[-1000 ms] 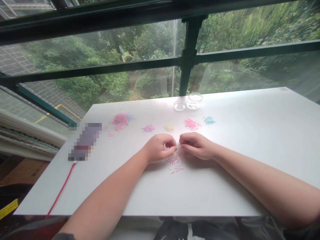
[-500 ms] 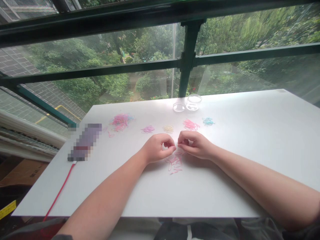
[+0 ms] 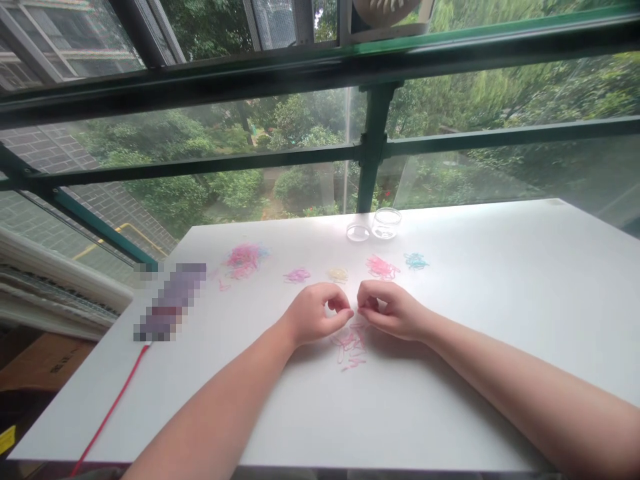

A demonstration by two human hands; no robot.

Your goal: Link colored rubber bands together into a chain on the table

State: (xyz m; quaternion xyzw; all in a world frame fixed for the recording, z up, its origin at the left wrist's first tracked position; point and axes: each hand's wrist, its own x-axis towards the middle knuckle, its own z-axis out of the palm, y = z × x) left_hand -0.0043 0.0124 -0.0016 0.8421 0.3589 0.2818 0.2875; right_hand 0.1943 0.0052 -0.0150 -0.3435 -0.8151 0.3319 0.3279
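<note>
Over the white table (image 3: 300, 407), my left hand (image 3: 323, 312) and my right hand (image 3: 390, 310) face each other with a narrow gap between their fingertips. Each has thumb and forefinger brought together in a pinch. Whatever lies in either pinch is too small to see. Just below the fingertips lies a loose spread of pink rubber bands (image 3: 353, 347), partly covered by the hands. Beyond my right hand is a denser heap of pink-red bands (image 3: 382, 267). A small pile of pale yellow bands (image 3: 338, 275) sits behind my left hand.
Farther left are purple bands (image 3: 297, 275) and a mixed-colour heap (image 3: 245, 259). Teal bands (image 3: 416, 261) lie at the right. A clear round jar (image 3: 387, 223) and its lid (image 3: 358, 233) stand near the window. A blurred-out phone-like object (image 3: 173, 303) with a red cable (image 3: 113, 407) is at left.
The camera has tipped upward, so the table and hands sit lower in view. Both hands keep their pinched pose, the gap between them about the same. The piles look unchanged.
</note>
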